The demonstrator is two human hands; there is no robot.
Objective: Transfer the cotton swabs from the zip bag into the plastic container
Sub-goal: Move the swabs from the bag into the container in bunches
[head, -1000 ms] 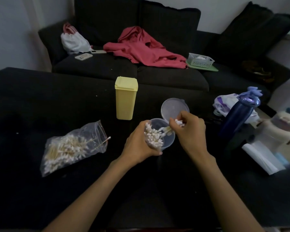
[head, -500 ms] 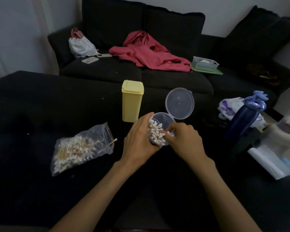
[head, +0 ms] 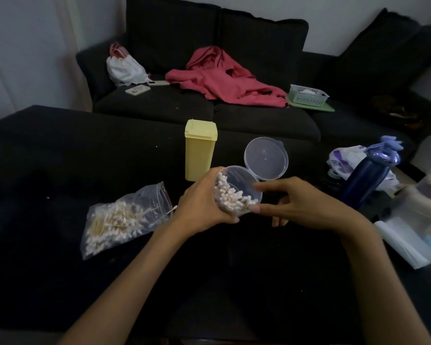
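Observation:
My left hand (head: pixel 204 202) grips a clear round plastic container (head: pixel 244 180), tilted toward me, with its hinged lid (head: pixel 266 158) swung open behind it. A bunch of cotton swabs (head: pixel 230 196) fills the container's lower left side. My right hand (head: pixel 301 202) hovers just right of the container with its fingers loosely spread and nothing in them; its thumb tip lies near the container's front rim. The zip bag (head: pixel 125 220), open at its right end and still holding many swabs, lies flat on the dark table (head: pixel 60 158) to the left.
A yellow lidded box (head: pixel 200 150) stands upright just behind the container. A dark blue bottle (head: pixel 368 178) and a crumpled plastic bag (head: pixel 343 158) sit at the right, with white paper items (head: pixel 408 240) by the table's right edge. A sofa with red clothing (head: pixel 224 78) lies beyond.
My right hand has drawn out of the container and moved right, now holding nothing. The swabs it held have settled inside the container. The left hand keeps its grip.

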